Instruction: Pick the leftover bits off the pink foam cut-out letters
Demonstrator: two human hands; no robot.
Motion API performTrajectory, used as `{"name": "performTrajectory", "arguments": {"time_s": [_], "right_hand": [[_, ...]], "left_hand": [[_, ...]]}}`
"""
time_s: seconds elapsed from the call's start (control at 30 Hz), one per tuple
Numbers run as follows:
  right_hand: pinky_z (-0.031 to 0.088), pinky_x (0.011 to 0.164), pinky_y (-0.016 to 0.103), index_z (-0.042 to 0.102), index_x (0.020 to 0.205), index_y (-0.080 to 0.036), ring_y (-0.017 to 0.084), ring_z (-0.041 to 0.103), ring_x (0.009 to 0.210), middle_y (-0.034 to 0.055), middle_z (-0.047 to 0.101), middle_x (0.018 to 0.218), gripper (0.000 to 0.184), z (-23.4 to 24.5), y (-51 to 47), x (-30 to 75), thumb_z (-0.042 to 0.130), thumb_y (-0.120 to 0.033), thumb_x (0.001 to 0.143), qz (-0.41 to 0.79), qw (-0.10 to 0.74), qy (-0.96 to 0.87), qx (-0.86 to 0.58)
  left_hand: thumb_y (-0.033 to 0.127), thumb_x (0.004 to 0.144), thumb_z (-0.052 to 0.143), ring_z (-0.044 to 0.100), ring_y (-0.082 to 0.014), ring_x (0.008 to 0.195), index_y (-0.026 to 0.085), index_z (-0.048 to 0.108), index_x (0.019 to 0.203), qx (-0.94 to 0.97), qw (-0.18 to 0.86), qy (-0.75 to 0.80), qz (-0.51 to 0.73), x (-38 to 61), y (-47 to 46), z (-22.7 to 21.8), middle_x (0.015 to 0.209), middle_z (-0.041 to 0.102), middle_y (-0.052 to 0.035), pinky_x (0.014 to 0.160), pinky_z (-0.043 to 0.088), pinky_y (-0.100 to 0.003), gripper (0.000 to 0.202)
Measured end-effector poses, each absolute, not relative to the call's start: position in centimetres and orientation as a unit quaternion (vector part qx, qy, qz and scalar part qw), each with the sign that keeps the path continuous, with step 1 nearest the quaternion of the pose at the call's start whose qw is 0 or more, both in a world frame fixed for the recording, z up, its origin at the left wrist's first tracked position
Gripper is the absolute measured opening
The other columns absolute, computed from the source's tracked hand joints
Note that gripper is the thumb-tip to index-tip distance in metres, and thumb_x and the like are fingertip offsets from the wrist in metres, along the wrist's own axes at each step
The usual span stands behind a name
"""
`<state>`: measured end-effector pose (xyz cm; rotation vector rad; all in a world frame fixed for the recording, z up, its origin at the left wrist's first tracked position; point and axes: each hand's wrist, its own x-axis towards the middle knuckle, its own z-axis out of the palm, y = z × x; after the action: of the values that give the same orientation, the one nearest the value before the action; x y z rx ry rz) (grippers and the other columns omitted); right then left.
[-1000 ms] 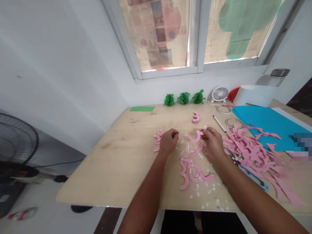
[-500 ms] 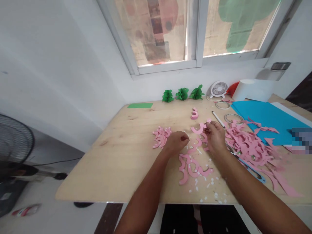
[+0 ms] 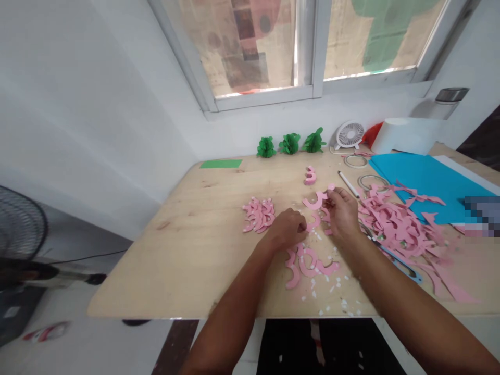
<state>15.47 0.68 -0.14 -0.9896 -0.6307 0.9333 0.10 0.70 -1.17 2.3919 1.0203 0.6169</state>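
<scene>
Pinching a pink paper curve [image 3: 314,201] between right hand [image 3: 341,214] fingertips.

The left hand [image 3: 285,230] has moved rightward, away from the pile of pink paper curls [image 3: 258,214], and now sits nearer the loose pink strips [image 3: 307,263]. The pile, earlier partly covered by that hand, now shows in full.

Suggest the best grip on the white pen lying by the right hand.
Probably pinch mid-barrel from above, across its thin width: the white pen lies diagonally on the plywood table, its upper end free. Come from the upper left, away from the right hand.
</scene>
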Motion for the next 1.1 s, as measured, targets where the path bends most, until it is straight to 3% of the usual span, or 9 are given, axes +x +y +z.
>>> {"name": "performTrajectory", "arguments": {"time_s": [0.2, 0.43, 0.53, 0.7, 1.1], "right_hand": [[0.038, 0.049, 0.022, 0.055, 0.061, -0.018, 0.007, 0.046, 0.048, -0.0054, 0.051, 0.056, 0.013, -0.2, 0.7, 15.5, 0.066, -0.025, 0.059, 0.431, 0.736, -0.276, -0.443], [0.039, 0.050, 0.023, 0.055, 0.064, -0.019, 0.008, 0.046, 0.048, -0.0055, 0.052, 0.056, 0.014, -0.2, 0.7, 15.7, 0.066, -0.027, 0.061, 0.430, 0.740, -0.281, -0.435], [0.040, 0.051, 0.023, 0.056, 0.064, -0.018, 0.008, 0.047, 0.050, -0.0049, 0.053, 0.058, 0.014, -0.2, 0.7, 15.8, 0.067, -0.027, 0.060, 0.436, 0.746, -0.272, -0.424], [0.040, 0.052, 0.022, 0.057, 0.064, -0.018, 0.008, 0.048, 0.050, -0.0051, 0.054, 0.058, 0.014, 0.1, 0.6, 15.6, 0.067, -0.026, 0.059, 0.443, 0.752, -0.260, -0.413], [0.036, 0.049, 0.021, 0.059, 0.062, -0.018, 0.008, 0.046, 0.050, -0.0052, 0.053, 0.057, 0.013, 0.2, 0.3, 15.4, 0.070, -0.024, 0.060, 0.485, 0.729, -0.279, -0.394]], "left_hand": [[0.012, 0.064, 0.052, 0.050, -0.0160, 0.063, 0.019, 0.057, 0.054, 0.840, 0.231, 0.429, 0.237, -0.4, 1.3, -1.2, 0.058, 0.057, -0.0016, 0.057, 0.034, -0.026, 0.013], [0.026, 0.069, 0.056, 0.041, -0.0075, 0.047, 0.015, 0.058, 0.059, 0.662, 0.467, 0.455, 0.370, -1.3, 1.9, -0.6, 0.051, 0.051, 0.0037, 0.049, 0.031, -0.020, 0.015], [0.031, 0.067, 0.060, 0.041, -0.0064, 0.047, 0.014, 0.060, 0.062, 0.602, 0.542, 0.442, 0.386, -1.7, 2.2, -0.6, 0.055, 0.055, 0.0022, 0.048, 0.032, -0.020, 0.018], [0.035, 0.064, 0.065, 0.050, -0.0090, 0.052, 0.013, 0.059, 0.064, 0.541, 0.607, 0.428, 0.394, -1.7, 2.3, -0.7, 0.058, 0.059, -0.0013, 0.047, 0.033, -0.019, 0.022], [0.030, 0.063, 0.071, 0.051, -0.0079, 0.051, 0.014, 0.054, 0.066, 0.408, 0.716, 0.356, 0.441, -2.4, 2.4, -0.5, 0.060, 0.059, -0.0008, 0.046, 0.033, -0.018, 0.024]]}}
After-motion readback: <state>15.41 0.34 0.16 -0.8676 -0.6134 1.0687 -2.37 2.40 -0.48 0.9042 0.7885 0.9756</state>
